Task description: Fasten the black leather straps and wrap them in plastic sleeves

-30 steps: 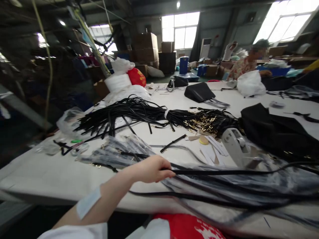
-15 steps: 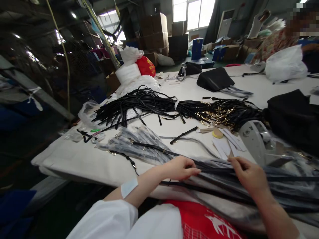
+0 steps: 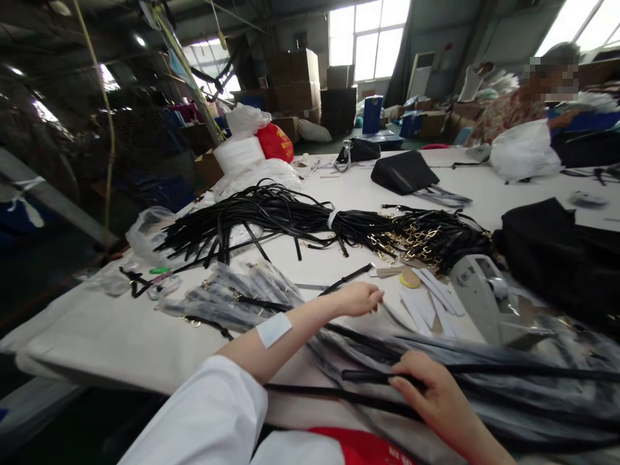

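Observation:
My right hand (image 3: pixel 433 394) is closed around a black strap (image 3: pixel 365 376), whose flat end sticks out to the left of the thumb. My left hand (image 3: pixel 361 298) reaches further over the table with its fingers curled in. It is at a narrow grey strip (image 3: pixel 393 316) that runs under it; whether the fingertips grip it is hidden. Just behind the left wrist lies a short black strap (image 3: pixel 346 278) with a metal end. Long black straps in clear plastic sleeves (image 3: pixel 504 361) spread under and beside my right hand, and more sleeved straps (image 3: pixel 242 290) lie at the left.
Behind, a tied bundle of black straps (image 3: pixel 271 213) with gold clasps (image 3: pixel 407 240) crosses the white table (image 3: pixel 111 336). A grey-white device (image 3: pixel 477 290), paper strips (image 3: pixel 438 290) and a yellow roll (image 3: pixel 409 278) sit at the right. Another person (image 3: pixel 513 106) is across the table.
My left hand has moved forward and away from the strap near my right hand. The right hand has come nearer and left, now with a strap end showing. The view has shifted slightly.

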Motion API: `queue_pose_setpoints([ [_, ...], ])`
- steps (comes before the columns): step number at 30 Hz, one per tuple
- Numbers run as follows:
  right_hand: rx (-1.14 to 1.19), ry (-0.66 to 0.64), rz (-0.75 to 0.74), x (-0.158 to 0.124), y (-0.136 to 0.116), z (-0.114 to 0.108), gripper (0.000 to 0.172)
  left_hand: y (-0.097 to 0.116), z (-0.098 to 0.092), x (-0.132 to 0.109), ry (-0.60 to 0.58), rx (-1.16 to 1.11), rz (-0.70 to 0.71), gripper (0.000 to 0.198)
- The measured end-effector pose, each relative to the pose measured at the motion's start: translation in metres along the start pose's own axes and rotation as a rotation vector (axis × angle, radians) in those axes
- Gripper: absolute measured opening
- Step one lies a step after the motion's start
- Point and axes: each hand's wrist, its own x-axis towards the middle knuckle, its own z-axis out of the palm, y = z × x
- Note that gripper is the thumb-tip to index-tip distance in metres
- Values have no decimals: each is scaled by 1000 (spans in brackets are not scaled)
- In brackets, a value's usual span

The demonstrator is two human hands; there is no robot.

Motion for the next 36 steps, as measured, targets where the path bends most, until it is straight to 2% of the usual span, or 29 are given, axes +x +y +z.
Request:
queue_pose_setpoints([
  [2,41,64,-58,-9,2,-11,25,8,-21,38,138,80,-55,32],
  [5,83,163,-79,-23,3,-25,22,15,-37,79,226,160,-135,38],
  [7,124,211,-28,-32,7,-29,20,16,-39,91,219,178,-142,39],
  [9,195,310,80,-40,14,-29,17,16,-38,89,196,166,-105,34],
  [12,414,503,291,-42,26,-26,16,16,-35,60,174,101,-4,24],
  [15,686,597,389,-28,27,-23,22,17,-28,6,177,-7,108,22],
  [19,885,581,369,3,11,-20,32,25,-6,-70,256,-310,279,25],
  [22,920,498,375,15,0,-17,37,30,12,-101,374,-340,320,29],
  [24,906,448,386,16,-5,-15,38,31,20,-108,461,-347,341,26],
  [28,867,428,380,9,-5,-14,40,29,28,-102,592,-387,357,23],
  [32,844,459,384,6,-3,-13,41,33,33,-98,616,-399,414,24],
  [36,902,432,363,6,-12,-13,47,42,39,-107,652,-328,452,32],
])
